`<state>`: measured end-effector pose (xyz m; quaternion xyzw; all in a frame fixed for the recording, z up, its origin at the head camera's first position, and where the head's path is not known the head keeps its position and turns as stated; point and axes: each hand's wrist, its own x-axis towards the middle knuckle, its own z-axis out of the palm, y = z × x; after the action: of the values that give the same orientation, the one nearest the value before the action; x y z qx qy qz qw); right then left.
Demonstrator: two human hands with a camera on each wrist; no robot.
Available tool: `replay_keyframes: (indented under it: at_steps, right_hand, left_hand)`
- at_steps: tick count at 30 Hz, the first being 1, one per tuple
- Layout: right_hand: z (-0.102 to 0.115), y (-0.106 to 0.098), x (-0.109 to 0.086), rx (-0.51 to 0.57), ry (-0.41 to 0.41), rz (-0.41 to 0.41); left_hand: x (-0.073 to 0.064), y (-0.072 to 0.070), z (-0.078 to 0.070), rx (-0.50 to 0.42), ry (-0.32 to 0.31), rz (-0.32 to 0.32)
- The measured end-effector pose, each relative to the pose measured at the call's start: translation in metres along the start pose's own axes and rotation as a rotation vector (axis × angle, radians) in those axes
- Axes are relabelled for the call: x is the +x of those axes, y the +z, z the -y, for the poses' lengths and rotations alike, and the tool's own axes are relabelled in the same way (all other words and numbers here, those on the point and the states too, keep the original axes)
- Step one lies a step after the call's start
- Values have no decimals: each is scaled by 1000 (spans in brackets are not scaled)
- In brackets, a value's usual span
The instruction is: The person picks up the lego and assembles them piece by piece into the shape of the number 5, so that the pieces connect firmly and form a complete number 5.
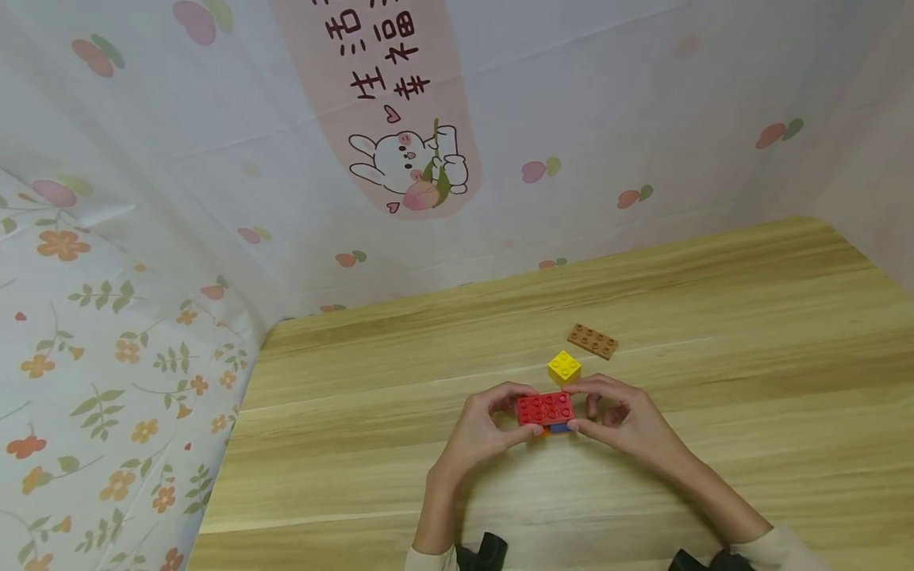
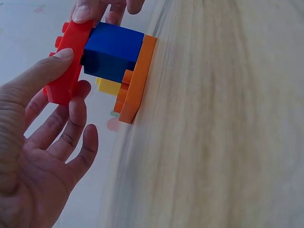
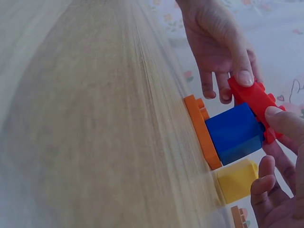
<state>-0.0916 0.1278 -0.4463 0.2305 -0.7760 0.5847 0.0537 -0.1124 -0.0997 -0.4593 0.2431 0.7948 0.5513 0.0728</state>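
Between both hands is a red toy building brick (image 1: 546, 408) with two rows of studs. My left hand (image 1: 493, 424) pinches its left end between thumb and fingers; my right hand (image 1: 624, 416) pinches the right end. Under the red brick stands a blue brick (image 2: 114, 50), set on one end of a thin orange plate (image 2: 140, 80) that lies on the table. The red piece overhangs the orange plate's bare studs. A dark stud shows at the seam between red and blue in the right wrist view, so I cannot tell whether they are fully pressed together.
A square yellow brick (image 1: 564, 367) sits just beyond the right fingertips. Farther back lies a flat brown studded plate (image 1: 593, 341). The wooden table (image 1: 343, 444) meets a patterned cloth (image 1: 571, 95) at its back and left edges.
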Motion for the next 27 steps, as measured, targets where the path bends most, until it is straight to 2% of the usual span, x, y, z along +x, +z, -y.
replay_keyframes:
  at_steps: [5,9,14,20,27]
  right_hand:
    - [1,1,1,-36,8,-4]
    - [-12,2,-2,-57,34,3]
    - [-28,2,-5,27,70,39]
    - [-32,1,-6,136,67,66]
    - [-34,1,-7,153,69,71]
  left_hand:
    - [0,0,0,-9,5,5]
    - [0,0,-1,-11,9,6]
    - [1,0,-1,13,30,1]
    - [2,1,1,31,46,-3]
    - [2,1,2,29,42,-3]
